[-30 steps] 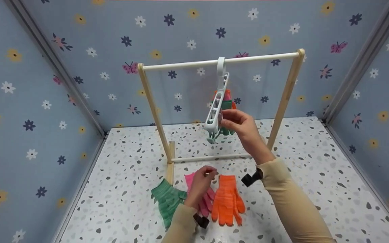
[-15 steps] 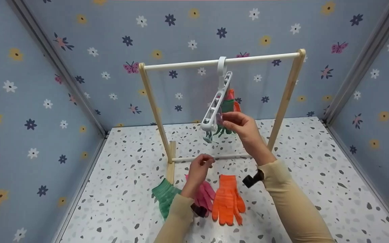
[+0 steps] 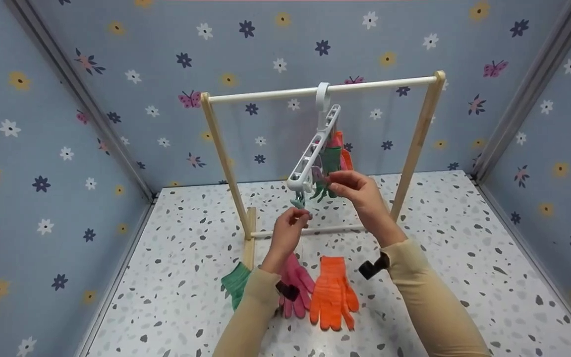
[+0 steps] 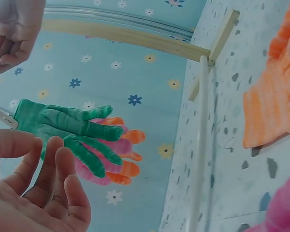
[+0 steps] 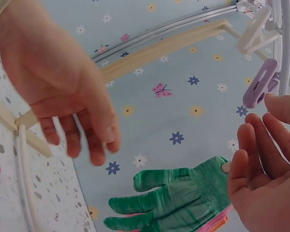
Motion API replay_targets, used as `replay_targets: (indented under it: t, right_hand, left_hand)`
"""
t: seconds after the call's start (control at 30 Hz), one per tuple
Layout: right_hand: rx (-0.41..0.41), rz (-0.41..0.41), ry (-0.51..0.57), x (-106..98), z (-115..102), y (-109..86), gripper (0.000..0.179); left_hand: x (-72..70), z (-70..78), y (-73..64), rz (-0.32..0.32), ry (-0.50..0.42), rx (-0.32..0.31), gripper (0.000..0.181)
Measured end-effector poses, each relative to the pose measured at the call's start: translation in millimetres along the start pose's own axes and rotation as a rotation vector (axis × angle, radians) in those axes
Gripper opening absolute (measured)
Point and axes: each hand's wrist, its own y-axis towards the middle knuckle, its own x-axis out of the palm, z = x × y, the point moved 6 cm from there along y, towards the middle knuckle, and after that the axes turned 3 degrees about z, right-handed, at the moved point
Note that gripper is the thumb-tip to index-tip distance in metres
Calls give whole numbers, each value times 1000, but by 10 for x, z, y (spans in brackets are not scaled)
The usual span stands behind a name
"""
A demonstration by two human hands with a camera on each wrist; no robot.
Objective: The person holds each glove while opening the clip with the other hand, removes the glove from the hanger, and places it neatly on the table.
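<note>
A white clip hanger (image 3: 310, 153) hangs from the rack's rod, its near end turned towards the person. My right hand (image 3: 362, 193) is beside it, thumb and fingertips close to a purple clip (image 5: 261, 84), with a gap between them. Below the near end, my left hand (image 3: 286, 230) is raised close to a teal clip (image 3: 298, 202), fingers loosely bent. I see nothing held in it in the left wrist view. Behind the right hand a green glove (image 4: 63, 121) hangs in front of pink gloves (image 4: 121, 146) and orange gloves (image 4: 130, 169).
On the speckled table (image 3: 176, 297) lie an orange glove (image 3: 332, 292), a pink glove (image 3: 295, 282) and a green glove (image 3: 236, 282), the last partly behind the left sleeve. The rack has wooden posts (image 3: 417, 144) and a low crossbar (image 3: 332, 229). Flowered walls enclose the table.
My left hand has risen from above the pink glove to beneath the hanger's near end. The hanger has swung, its near end moving left. The right hand has barely moved.
</note>
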Motion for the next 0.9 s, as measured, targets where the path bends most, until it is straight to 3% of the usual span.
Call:
replay_targets:
  t: [0.03, 0.23, 0.43, 0.67, 0.77, 0.9]
  right_hand:
    - [5, 2, 3, -12, 17, -6, 33]
    - [39, 24, 8, -112, 121, -29, 36]
    - [91, 64, -27, -227, 299, 2, 43]
    - [116, 128, -55, -355, 381, 40, 37]
    - [133, 144, -65, -381, 399, 54, 37]
    - [161, 149, -72, -395, 420, 70, 38]
  left_hand:
    - [-7, 80, 0, 1, 7, 2, 15]
    - [-48, 243, 145, -6, -23, 10, 19]
    - [-73, 369, 290, 0, -12, 45, 20]
    - [-108, 581, 522, 11, 19, 105, 21]
    - [-155, 619, 625, 38, -5, 100, 20]
    - [-178, 692, 728, 27, -65, 143, 18]
